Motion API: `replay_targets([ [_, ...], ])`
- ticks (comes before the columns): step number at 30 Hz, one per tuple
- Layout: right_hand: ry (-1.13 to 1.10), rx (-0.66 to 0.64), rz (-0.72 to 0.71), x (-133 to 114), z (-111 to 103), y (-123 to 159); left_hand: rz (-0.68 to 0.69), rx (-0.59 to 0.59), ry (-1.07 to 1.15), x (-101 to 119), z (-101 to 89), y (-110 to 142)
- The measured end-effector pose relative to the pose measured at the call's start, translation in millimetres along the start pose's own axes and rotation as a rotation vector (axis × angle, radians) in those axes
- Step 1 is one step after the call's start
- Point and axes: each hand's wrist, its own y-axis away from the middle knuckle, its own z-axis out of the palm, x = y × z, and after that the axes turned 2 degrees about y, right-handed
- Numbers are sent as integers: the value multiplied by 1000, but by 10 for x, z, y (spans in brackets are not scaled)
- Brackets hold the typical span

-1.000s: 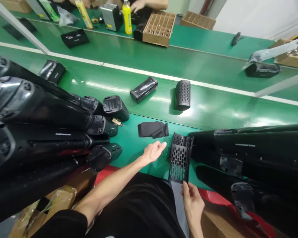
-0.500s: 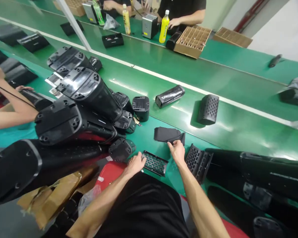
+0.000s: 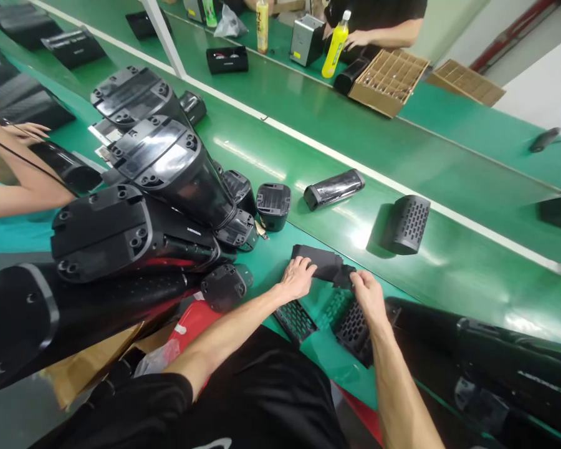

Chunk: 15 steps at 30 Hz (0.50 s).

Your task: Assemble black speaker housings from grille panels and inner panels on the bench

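The open left hand rests on a black fabric sleeve, its end pinched by the right hand; perforated black grilles lie just below, with bare green desk beyond, up to a white strip.

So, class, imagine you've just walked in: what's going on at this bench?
The person's left hand rests on a black fabric piece on the green conveyor belt, and the right hand is at its end, above a perforated black plastic grille. A second grille lies just below the left hand. Large black plastic housings are heaped to the left. Across the line, a co-worker's hand is near a yellow bottle.
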Motion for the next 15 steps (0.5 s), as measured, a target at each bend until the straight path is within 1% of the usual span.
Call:
replay_targets([
  [1, -60, -23, 4, -30, -45, 20, -6, 45, 123, 9, 0, 13],
  [2, -144, -61, 19, -59, -75, 48, -20, 89, 299, 26, -6, 35],
  [3, -266, -113, 49, -88, -90, 84, -41, 116, 517, 48, -18, 60],
  [4, -422, -174, 94, -115, -91, 127, -63, 104, 745, 73, -34, 86],
  [6, -798, -291, 228, -153, -65, 229, -111, -23, 1104, 119, -73, 140],
  [7, -972, -330, 301, -161, -41, 287, -141, -88, 1205, 136, -96, 169],
  [8, -1101, -347, 364, -161, -14, 348, -174, -128, 1253, 148, -121, 202],
  [9, -1172, -343, 405, -152, 13, 414, -213, -137, 1266, 156, -147, 238],
  [10, -1212, -336, 430, -137, 40, 481, -254, -121, 1262, 161, -174, 278],
  [12, -1257, -329, 452, -97, 87, 619, -315, -89, 1248, 166, -227, 364],
  [15, -1283, -337, 451, -57, 144, 798, -347, -121, 1233, 169, -285, 483],
])
